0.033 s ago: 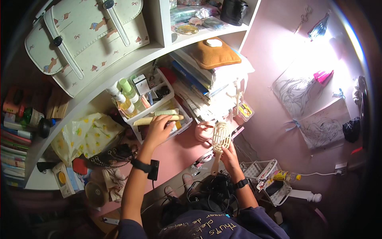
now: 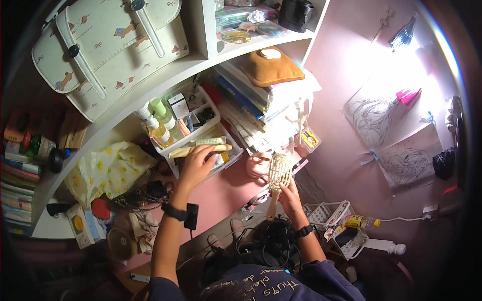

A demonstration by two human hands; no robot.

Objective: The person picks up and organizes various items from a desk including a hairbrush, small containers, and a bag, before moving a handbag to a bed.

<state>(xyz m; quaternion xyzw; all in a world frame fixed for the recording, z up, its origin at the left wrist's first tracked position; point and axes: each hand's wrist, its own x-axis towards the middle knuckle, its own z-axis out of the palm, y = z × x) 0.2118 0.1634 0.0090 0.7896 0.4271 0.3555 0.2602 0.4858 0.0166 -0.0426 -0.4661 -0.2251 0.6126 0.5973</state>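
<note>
Combs (image 2: pixel 201 149) sit under my left hand (image 2: pixel 197 168), maybe pinched by it; my right hand (image 2: pixel 290 196) grips a hairbrush (image 2: pixel 277 175).

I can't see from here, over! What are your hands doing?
Left hand gripping yellow comb at white organizer tray. Right hand holding wooden hairbrush upright. Nothing blocking.

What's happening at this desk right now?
A person stands at a cluttered pink desk under white shelves. The left hand rests on a long pale comb lying across a white organiser tray of small bottles. The right hand holds a wooden hairbrush upright by its handle, bristle head up. A small pink pot sits between the hands, with stacked books behind it.
</note>
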